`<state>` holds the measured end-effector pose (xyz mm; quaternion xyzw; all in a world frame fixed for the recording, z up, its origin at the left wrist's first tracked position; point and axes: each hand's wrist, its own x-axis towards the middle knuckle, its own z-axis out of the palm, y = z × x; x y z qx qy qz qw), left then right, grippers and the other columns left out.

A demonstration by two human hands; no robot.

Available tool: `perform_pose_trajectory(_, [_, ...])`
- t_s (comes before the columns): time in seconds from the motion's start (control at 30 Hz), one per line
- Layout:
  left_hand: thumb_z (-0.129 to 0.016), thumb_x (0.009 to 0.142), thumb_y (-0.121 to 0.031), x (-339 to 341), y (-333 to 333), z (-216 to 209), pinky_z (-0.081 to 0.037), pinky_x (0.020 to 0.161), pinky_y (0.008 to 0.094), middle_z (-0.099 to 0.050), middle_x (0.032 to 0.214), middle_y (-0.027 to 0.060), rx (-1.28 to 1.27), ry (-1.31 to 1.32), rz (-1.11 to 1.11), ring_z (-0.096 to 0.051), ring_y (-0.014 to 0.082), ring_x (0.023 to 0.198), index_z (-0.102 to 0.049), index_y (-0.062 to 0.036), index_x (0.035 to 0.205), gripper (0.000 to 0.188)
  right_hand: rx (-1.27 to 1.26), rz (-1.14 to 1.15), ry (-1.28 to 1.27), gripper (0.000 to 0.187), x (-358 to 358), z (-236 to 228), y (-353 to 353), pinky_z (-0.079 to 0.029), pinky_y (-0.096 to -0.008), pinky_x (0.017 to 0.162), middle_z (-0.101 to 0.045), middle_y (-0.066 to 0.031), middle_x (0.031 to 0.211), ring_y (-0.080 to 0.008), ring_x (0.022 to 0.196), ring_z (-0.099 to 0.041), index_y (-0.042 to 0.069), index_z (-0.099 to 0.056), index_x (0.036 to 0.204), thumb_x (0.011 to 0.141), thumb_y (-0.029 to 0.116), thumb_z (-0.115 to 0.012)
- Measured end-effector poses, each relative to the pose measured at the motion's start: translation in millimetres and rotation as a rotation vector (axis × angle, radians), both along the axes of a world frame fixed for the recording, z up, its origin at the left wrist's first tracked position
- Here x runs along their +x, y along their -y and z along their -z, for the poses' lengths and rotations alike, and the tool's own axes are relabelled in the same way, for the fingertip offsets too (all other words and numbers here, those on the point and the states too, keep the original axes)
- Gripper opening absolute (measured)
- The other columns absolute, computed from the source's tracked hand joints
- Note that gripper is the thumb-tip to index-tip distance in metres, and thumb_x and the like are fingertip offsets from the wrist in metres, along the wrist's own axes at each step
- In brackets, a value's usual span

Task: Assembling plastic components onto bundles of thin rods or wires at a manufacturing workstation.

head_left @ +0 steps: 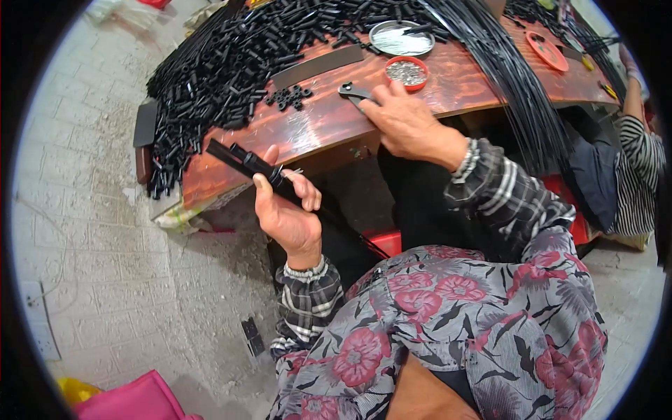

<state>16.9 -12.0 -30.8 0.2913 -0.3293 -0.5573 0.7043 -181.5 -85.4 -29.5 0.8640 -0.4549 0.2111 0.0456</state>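
Note:
In my left hand is a bundle of black tubes, gripped between thumb and fingers in front of the table's near edge. A short black fitting sits against the tubes, and a few thin pale pieces stick out by my fingers; their kind I cannot make out. Over the table's edge, my right hand is closed around a pair of pliers. Their dark head points left, and my palm hides most of the handles.
A large heap of black plastic parts covers the wooden table's left and back. A red bowl of small metal pieces, a metal dish and long black strips lie beyond my right hand. Another person sits at the right.

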Motion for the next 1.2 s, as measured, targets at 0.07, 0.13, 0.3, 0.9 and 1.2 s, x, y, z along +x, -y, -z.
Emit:
perform_pose_trajectory(0.07, [-0.033, 0.088, -0.046, -2.2, 1.7, -0.3, -0.028, 0.039, 0.0243, -0.041, 0.055, 0.0036, 0.006, -0.04, 0.013, -0.035, 0.0113, 0.041, -0.039, 0.0004, 0.119, 0.056, 0.048, 0.038, -0.09, 0.059, -1.8, -1.5, 1.7, -0.046, -0.0397, 0.067, -0.044, -0.017, 0.092, -0.0347, 0.091, -0.044, -0.001, -0.042, 0.112, 0.056, 0.002, -0.061])
perform_pose_trajectory(0.13, [-0.027, 0.085, -0.058, -7.2, 7.1, -3.4, -0.028, 0.037, 0.0259, -0.043, 0.054, 0.005, 0.013, -0.084, 0.069, -0.034, 0.0128, 0.038, -0.04, 0.0012, 0.117, 0.069, 0.062, 0.053, -0.064, 0.058, 0.8, 2.3, 4.0, -0.047, -0.0381, 0.066, -0.047, -0.0163, 0.089, -0.0328, 0.088, -0.047, -0.002, -0.042, 0.106, 0.052, 0.0, -0.063])
perform_pose_trajectory(0.3, [-0.025, 0.088, -0.052, -9.6, 20.3, -6.8, -0.027, 0.035, 0.0259, -0.041, 0.047, 0.0041, 0.143, -0.12, 0.157, -0.034, 0.0137, 0.035, -0.044, 0.0011, 0.11, 0.061, 0.039, 0.185, -0.01, 0.027, -1.0, 13.3, 8.4, -0.044, -0.0373, 0.061, -0.052, -0.0146, 0.08, -0.0318, 0.075, -0.054, 0.001, -0.047, 0.083, 0.059, 0.001, -0.059])
perform_pose_trajectory(0.9, [-0.03, 0.089, -0.049, -28.6, 19.5, -14.8, -0.026, 0.033, 0.0237, -0.039, 0.044, 0.0027, 0.258, 0.031, 0.031, -0.032, 0.0113, 0.033, -0.056, 0.0028, 0.09, 0.058, 0.02, -0.023, 0.244, 0.068, 15.0, 3.4, -53.6, -0.042, -0.0364, 0.071, -0.043, -0.0138, 0.09, -0.0308, 0.082, -0.042, 0.011, -0.038, 0.124, 0.062, -0.009, -0.054])
perform_pose_trajectory(1.2, [-0.03, 0.088, -0.051, -34.0, 20.8, -15.2, -0.025, 0.032, 0.0237, -0.038, 0.043, 0.0032, 0.25, 0.054, 0.017, -0.031, 0.0111, 0.032, -0.057, 0.0032, 0.087, 0.061, -0.201, 0.077, 0.297, 0.064, 21.2, 13.3, -44.8, -0.043, -0.0332, 0.066, -0.044, -0.0103, 0.087, -0.0268, 0.08, -0.044, 0.013, -0.046, 0.12, 0.06, -0.007, -0.056])
